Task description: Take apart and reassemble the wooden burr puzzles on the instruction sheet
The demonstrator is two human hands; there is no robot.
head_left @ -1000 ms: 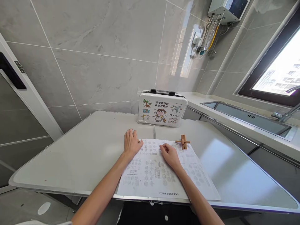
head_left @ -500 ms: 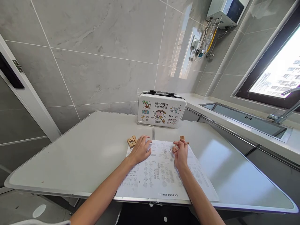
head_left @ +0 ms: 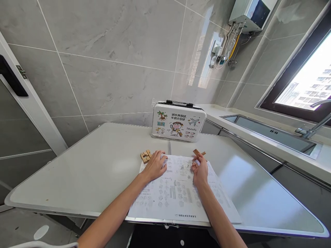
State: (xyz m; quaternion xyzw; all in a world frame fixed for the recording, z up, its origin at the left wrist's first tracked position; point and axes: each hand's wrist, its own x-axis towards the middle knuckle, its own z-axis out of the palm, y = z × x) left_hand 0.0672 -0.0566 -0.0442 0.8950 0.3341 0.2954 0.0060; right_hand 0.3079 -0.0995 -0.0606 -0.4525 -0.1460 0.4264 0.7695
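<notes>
My left hand (head_left: 156,164) lies on the upper left of a printed paper sheet (head_left: 186,206), its fingers apart and slightly bent. Just beyond its knuckles are several light wooden blocks (head_left: 146,156) grouped together, partly covered by the hand. At the sheet's upper right, my right hand (head_left: 199,170) has its fingers curled, with the fingertips closed on a small wooden piece (head_left: 197,152). That piece slants up and to the left above the fingers. A second bit of wood (head_left: 203,153) shows beside it; whether the two are joined I cannot tell.
A white carry case (head_left: 178,121) with cartoon prints stands upright at the back of the white folding table (head_left: 77,172), against the grey tiled wall. On the right run a counter and a sink (head_left: 269,131) with a tap (head_left: 314,129). A door frame is at left.
In my right hand the wooden piece has turned from upright to slanting, and more wood shows past the fingertips. My left hand has stayed in place on the sheet.
</notes>
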